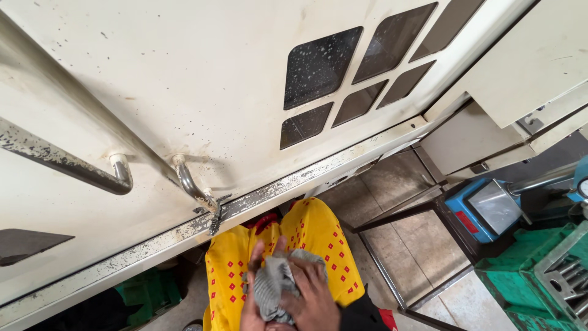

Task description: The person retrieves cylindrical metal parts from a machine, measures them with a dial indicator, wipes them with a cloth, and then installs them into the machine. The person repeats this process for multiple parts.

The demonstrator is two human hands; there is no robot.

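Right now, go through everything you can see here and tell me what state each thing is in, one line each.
Grey rag: crumpled, bunched between both hands.
Left hand: closed around the rag.
Right hand: gripping the rag.
Machine doors: shut, speckled with grime.
Door handles: worn, paint flaking.
Door windows: dark, spattered.
Green bin: open, holding metal parts.

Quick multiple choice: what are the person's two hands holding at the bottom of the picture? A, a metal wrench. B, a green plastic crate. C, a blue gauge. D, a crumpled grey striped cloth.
D: the left hand and the right hand are both closed around a bunched grey striped cloth, held in front of the yellow patterned garment.
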